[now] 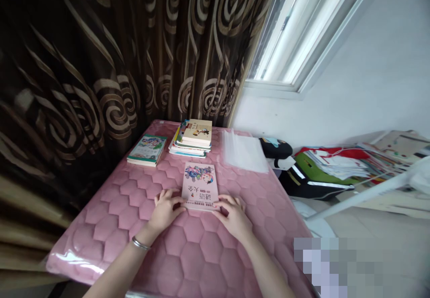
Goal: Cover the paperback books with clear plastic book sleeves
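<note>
A pink paperback book (200, 186) with cartoon figures and Chinese characters lies on a pink quilted table cover (188, 244); its print is upside down from where I look. My left hand (166, 207), with a silver bracelet on its wrist, pinches the near left corner of the book between thumb and fingers. At the near right corner, my right hand (233, 213) holds the book the same way. The book looks flat on the cover. Beyond it is a stack of books (196, 132), topped by a cream one.
Green-edged books (148, 149) lie at the left. Translucent plastic sleeves (245, 150) rest at the back right. A patterned curtain (134, 56) hangs behind. To the right are a green and black bag (309, 172), papers (339, 163) and a white lamp arm (363, 195).
</note>
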A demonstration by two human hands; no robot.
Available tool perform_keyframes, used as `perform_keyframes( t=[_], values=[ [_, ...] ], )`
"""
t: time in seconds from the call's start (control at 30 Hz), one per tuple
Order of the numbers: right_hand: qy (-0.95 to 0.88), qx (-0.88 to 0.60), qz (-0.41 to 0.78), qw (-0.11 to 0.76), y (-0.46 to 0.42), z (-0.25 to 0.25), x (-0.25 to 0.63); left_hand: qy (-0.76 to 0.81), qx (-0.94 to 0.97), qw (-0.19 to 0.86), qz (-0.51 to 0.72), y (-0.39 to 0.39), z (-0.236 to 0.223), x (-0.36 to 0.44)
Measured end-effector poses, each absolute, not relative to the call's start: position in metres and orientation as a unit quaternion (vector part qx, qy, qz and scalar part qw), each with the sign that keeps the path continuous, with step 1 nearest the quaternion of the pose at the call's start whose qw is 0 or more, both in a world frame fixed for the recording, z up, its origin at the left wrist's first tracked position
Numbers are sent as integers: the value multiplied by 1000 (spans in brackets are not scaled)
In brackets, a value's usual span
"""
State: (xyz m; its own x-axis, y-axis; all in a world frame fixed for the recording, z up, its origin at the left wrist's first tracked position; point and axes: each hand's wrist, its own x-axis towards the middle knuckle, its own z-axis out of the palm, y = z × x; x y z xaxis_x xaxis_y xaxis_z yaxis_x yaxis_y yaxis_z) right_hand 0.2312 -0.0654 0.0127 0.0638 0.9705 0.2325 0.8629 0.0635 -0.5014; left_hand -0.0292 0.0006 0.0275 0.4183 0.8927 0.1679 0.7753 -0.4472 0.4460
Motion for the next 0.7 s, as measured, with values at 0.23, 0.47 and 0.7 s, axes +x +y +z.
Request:
perform_keyframes(
  t=[0.23,0.47,0.7],
  values=[
    [-676,-662,131,296,-66,3,246,485,837,177,183,6,28,-37],
    [-675,-672,116,282,-67,2,246,484,838,167,189,4,26,-38],
    [-693,-666,52,271,-66,8,220,480,847,110,202,-7,29,-12]
  ],
)
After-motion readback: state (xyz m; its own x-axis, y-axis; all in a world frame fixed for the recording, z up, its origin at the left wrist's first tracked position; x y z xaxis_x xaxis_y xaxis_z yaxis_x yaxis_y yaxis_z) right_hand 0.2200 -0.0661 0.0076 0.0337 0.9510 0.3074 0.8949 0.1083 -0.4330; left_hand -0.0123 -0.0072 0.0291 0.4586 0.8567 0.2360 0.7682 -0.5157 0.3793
